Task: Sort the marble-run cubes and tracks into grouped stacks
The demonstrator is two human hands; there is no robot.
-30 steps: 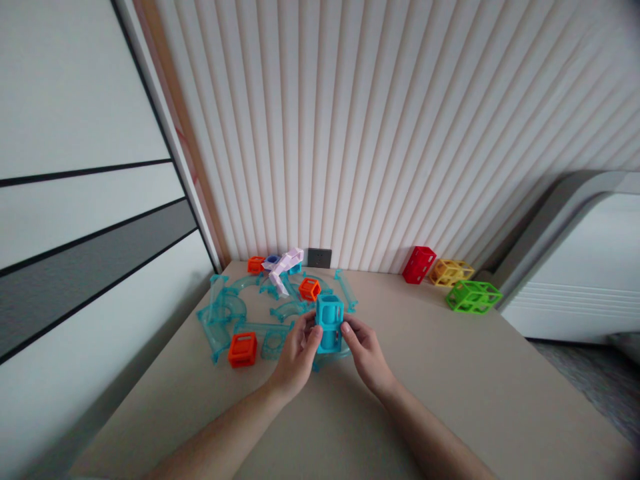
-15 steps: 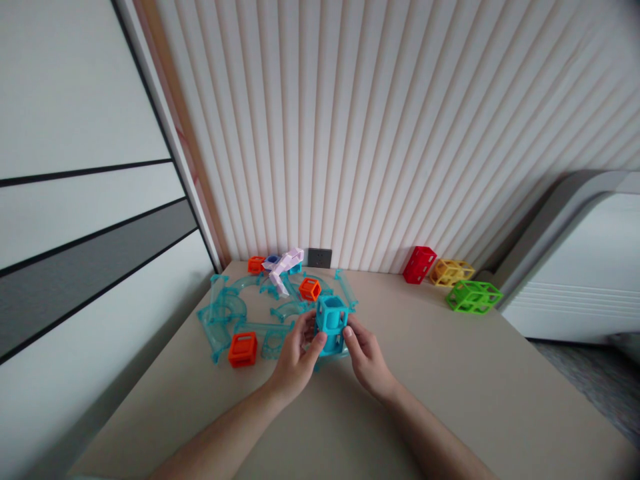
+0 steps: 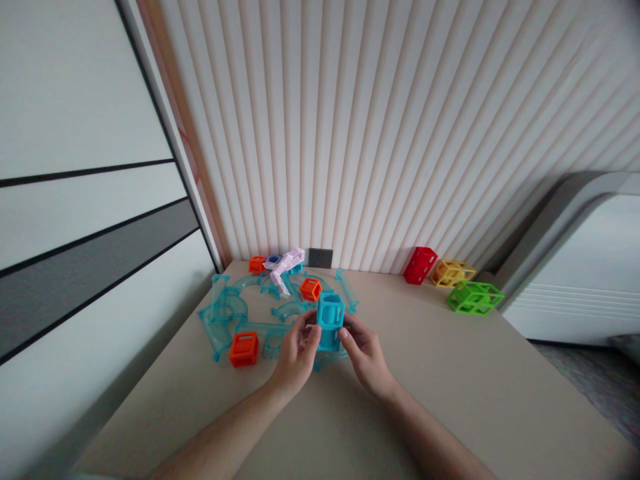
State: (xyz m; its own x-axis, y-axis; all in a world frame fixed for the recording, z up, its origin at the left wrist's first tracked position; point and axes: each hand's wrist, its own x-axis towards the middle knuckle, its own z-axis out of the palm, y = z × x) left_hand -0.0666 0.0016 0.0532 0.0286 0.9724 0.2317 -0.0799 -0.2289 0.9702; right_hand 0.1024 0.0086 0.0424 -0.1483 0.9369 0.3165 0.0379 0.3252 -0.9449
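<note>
Both hands grip a turquoise hollow plastic block (image 3: 330, 321).
Left hand (image 3: 297, 353) and right hand (image 3: 363, 351) pinch its sides above the beige worktop (image 3: 450, 387), near clear teal track pieces (image 3: 225, 317).

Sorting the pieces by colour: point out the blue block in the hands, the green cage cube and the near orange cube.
blue block (image 3: 330, 319): head view, upper front face.
green cage cube (image 3: 474, 297): head view, top frame.
near orange cube (image 3: 244, 349): head view, front face.

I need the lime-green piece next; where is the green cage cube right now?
In the head view the green cage cube lies far right on the table, beside the yellow cube and red cube along the wall.
</note>
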